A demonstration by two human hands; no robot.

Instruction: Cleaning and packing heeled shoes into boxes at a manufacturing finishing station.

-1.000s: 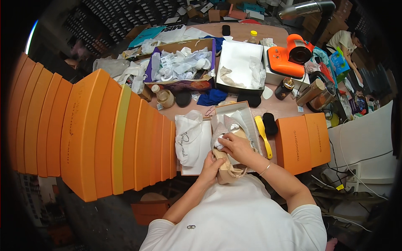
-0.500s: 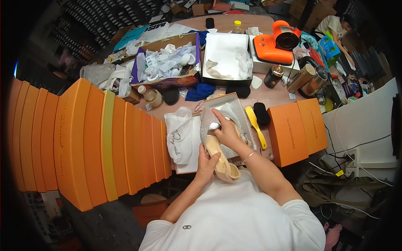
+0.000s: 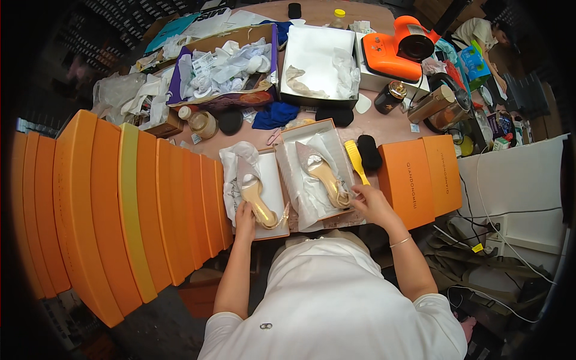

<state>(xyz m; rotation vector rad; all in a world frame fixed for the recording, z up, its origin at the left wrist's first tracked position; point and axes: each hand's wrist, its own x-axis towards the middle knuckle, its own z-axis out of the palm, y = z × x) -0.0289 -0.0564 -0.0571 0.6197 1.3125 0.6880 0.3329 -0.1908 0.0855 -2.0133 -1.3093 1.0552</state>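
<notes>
Left fingers [image 3: 244, 211] touch one shoe [image 3: 254, 198]; another shoe [image 3: 327, 179] lies in a box [image 3: 340, 150].

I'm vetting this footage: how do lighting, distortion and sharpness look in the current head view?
Head view: fisheye makes the orange boxes at left fan out; the table is well lit, the dark stacks beyond dim and soft; the shoes look fairly sharp.

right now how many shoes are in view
2: one shoe at the left hand; the other shoe in the open box, near the right hand. More may be hidden.
</notes>
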